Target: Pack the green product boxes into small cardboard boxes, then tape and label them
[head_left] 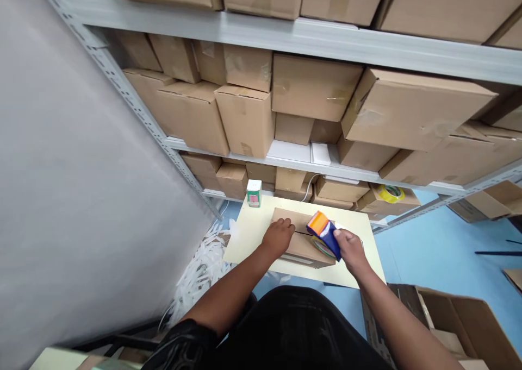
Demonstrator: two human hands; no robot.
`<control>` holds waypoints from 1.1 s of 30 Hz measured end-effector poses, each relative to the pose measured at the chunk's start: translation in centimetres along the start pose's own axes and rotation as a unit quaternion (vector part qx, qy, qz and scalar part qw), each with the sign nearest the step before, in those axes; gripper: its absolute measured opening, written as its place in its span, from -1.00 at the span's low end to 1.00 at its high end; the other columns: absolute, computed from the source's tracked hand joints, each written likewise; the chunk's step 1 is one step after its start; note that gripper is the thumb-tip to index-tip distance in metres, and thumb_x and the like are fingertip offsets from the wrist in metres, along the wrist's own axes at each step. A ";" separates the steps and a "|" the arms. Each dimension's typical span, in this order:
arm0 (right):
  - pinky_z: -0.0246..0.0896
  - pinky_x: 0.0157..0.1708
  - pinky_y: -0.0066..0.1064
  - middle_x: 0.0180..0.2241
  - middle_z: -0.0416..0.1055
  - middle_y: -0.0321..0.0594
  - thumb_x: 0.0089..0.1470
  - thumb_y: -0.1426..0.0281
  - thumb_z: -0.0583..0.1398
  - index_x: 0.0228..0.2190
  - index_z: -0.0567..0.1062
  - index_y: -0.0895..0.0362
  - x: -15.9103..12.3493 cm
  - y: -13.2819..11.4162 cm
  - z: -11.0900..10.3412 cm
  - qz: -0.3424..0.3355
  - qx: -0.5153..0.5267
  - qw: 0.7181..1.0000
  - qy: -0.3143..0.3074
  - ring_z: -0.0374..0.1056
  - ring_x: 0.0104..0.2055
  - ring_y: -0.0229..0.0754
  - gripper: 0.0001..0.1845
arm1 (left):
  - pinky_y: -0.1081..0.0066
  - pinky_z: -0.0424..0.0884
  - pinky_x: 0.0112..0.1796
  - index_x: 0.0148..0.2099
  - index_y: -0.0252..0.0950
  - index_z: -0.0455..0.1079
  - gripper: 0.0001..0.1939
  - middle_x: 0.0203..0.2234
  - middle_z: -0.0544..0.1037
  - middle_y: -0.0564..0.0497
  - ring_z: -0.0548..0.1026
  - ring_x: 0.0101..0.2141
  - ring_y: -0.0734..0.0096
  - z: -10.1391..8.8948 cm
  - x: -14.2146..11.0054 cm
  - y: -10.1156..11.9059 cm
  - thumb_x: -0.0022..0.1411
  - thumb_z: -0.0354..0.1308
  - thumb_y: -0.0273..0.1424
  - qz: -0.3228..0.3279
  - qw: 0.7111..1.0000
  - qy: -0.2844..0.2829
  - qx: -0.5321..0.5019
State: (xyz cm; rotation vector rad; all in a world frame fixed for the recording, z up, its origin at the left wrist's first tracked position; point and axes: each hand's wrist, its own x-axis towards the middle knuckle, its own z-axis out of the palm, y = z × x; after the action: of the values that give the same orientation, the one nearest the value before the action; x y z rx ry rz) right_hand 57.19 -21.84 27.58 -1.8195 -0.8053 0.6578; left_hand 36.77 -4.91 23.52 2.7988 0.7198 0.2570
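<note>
A small brown cardboard box [304, 245] lies on a pale yellow table [253, 234] in front of me. My left hand [278, 238] rests on the box's left end with its fingers curled down on the flap. My right hand [349, 249] grips a blue and orange tape dispenser [324, 232] and presses it against the top of the box near its right side. The roll of tape in the dispenser is partly hidden by my hand.
A small green and white carton [254, 193] stands at the table's far left corner. Grey metal shelves [310, 36] packed with cardboard boxes rise behind. A yellow tape roll [390, 193] lies on a low box. White strips [202, 269] litter the blue floor at left; an open box [460, 321] sits at right.
</note>
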 end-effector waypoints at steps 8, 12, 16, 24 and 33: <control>-0.07 -0.52 -0.40 -0.66 0.03 -0.39 0.04 -0.30 0.14 -0.68 0.18 0.04 2.0 -2.1 5.7 -0.038 -0.103 0.991 -0.080 0.03 -0.54 -0.26 -0.28 | 0.34 0.39 -0.28 -0.14 -0.30 0.52 -0.59 -0.36 0.54 -0.05 0.51 -0.33 0.30 -1.7 -1.0 -2.8 0.44 -0.10 -0.18 -0.163 0.835 0.060 -0.522; -0.05 -0.52 -0.40 -0.66 0.06 -0.38 0.08 -0.27 0.13 -0.68 0.19 0.05 2.7 -2.3 6.2 -0.055 -0.129 0.986 -0.095 0.05 -0.55 -0.25 -0.29 | 0.44 0.25 -0.46 -0.19 -0.34 0.49 -0.43 -0.50 0.45 0.04 0.38 -0.51 0.45 -2.9 -1.4 -3.4 0.32 0.00 0.10 -0.229 0.729 0.045 -0.644; -0.04 -0.51 -0.40 -0.66 0.07 -0.39 0.11 -0.24 0.14 -0.68 0.21 0.05 3.1 -2.9 6.7 -0.079 -0.150 0.979 -0.113 0.08 -0.55 -0.25 -0.30 | 0.48 0.14 -0.50 -0.34 -0.30 0.43 -0.52 -0.58 0.38 0.12 0.27 -0.57 0.54 -3.7 -1.4 -2.8 0.18 0.19 0.06 -0.261 0.718 0.053 -0.643; -0.06 -0.52 -0.40 -0.69 0.11 -0.39 0.11 -0.26 0.11 -0.68 0.25 0.05 4.0 -4.4 6.8 -0.062 -0.224 0.962 -0.146 0.10 -0.56 -0.24 -0.30 | 0.49 0.19 -0.47 -0.39 -0.30 0.41 -0.72 -0.56 0.46 0.10 0.33 -0.54 0.53 -3.3 -0.6 -3.2 0.14 0.28 -0.18 -0.286 0.711 0.083 -0.638; -0.05 -0.52 -0.38 -0.69 0.26 -0.34 0.09 -0.24 0.15 -0.69 0.35 0.06 6.5 -6.7 5.6 -0.035 -0.329 0.926 -0.183 0.18 -0.56 -0.22 -0.31 | 0.48 0.27 -0.45 -0.31 -0.32 0.48 -0.75 -0.54 0.50 0.06 0.37 -0.55 0.52 -1.5 -2.2 -7.5 0.15 0.29 -0.21 -0.356 0.704 0.134 -0.599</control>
State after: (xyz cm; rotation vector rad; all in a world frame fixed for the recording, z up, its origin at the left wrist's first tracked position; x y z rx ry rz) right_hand 55.59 -11.78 31.37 -2.2786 -1.4685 0.7491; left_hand 31.12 0.62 22.67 1.1398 1.0831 0.6681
